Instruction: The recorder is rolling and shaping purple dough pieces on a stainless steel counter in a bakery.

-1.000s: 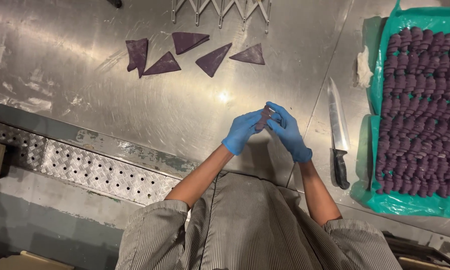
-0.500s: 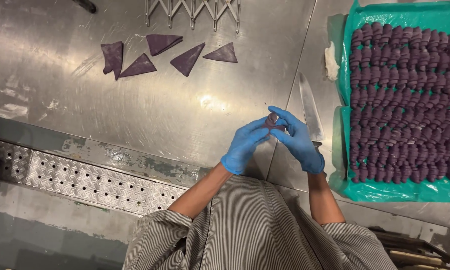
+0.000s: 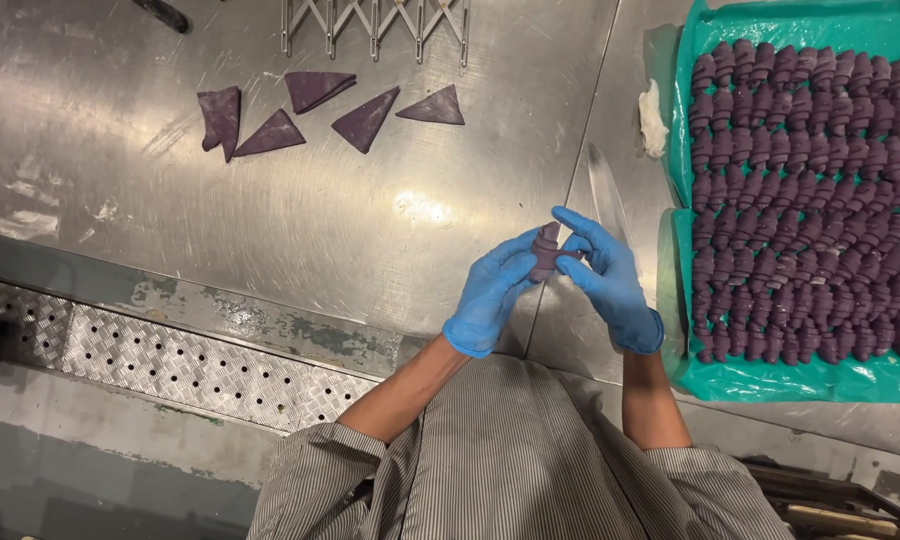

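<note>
Five purple dough triangles (image 3: 330, 112) lie flat on our steel table (image 3: 170, 220) | our left hand (image 3: 490, 293) and right hand (image 3: 607, 278) together pinch a rolled purple dough piece (image 3: 545, 251), long axis roughly upright, above the table | knife (image 3: 606, 190) partly hidden behind right hand | green-lined tray (image 3: 760, 378) holds rows of rolled purple pieces (image 3: 810, 200), cut off at right.

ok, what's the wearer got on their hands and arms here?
Both the left hand and the right hand wear thin blue disposable gloves that end at the wrist. Forearms are bare. The sleeves are grey with fine pinstripes, pushed up to the elbows. No watch or jewellery shows.
</note>
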